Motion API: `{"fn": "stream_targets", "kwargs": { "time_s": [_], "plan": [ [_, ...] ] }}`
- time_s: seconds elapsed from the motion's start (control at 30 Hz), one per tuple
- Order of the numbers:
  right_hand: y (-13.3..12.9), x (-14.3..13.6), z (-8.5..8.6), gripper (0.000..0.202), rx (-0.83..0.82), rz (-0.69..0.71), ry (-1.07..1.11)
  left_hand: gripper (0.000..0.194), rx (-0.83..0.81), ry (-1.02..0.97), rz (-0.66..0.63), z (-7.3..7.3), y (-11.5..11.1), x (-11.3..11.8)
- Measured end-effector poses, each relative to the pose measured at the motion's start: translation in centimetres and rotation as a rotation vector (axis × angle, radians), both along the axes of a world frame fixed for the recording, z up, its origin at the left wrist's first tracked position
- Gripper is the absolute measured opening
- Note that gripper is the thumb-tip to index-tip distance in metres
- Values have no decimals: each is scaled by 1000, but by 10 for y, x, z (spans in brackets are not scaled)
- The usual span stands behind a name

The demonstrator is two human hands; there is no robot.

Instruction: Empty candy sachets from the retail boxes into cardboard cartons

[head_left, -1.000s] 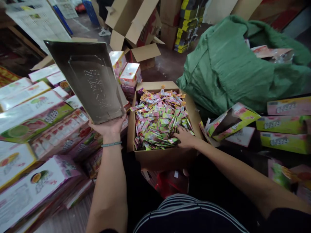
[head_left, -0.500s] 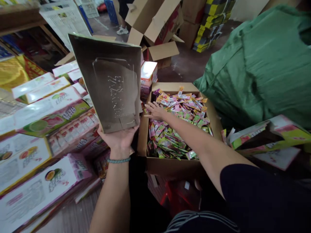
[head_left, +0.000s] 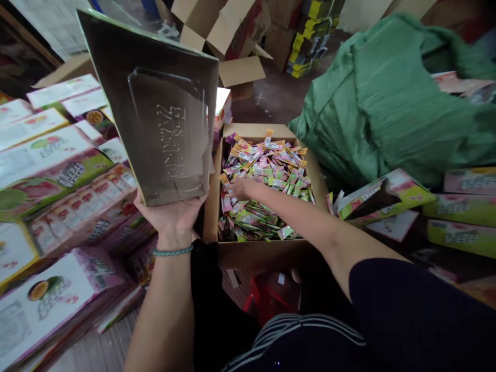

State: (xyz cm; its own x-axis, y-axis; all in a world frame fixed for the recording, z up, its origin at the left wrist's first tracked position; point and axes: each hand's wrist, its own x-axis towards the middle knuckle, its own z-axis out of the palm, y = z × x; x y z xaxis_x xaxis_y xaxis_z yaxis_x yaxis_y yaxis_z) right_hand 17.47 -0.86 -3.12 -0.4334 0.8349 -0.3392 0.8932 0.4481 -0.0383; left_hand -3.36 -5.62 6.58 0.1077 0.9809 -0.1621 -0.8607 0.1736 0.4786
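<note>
My left hand grips the lower end of an open paperboard box, holding it up with its bare grey-brown inside facing me. Perforated lines and a raised outline mark that inner wall. My right hand is down in a brown carton, its fingers curled into the sachets near the left wall. The fingertips are partly hidden, so how many sachets they hold is unclear. Small, flat and printed in pink, green and orange, the sachets fill much of the carton.
Printed fruit boxes are piled on the left, one showing rows of packs. On the right lie a large green sack, a torn box and stacked boxes. Open cartons and yellow-grey bundles stand behind.
My right hand, spread above the sachets before, has lowered and curled among them. My left hand still holds the box up. The whole view has shifted, bringing more of the right side into sight.
</note>
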Motion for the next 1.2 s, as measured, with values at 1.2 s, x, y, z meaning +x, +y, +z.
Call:
{"fn": "stream_targets", "kwargs": {
  "time_s": [1.2],
  "plan": [
    [17,97,18,42,-144,-449,126,50,-97,242,25,7,11,19]
  ]
}}
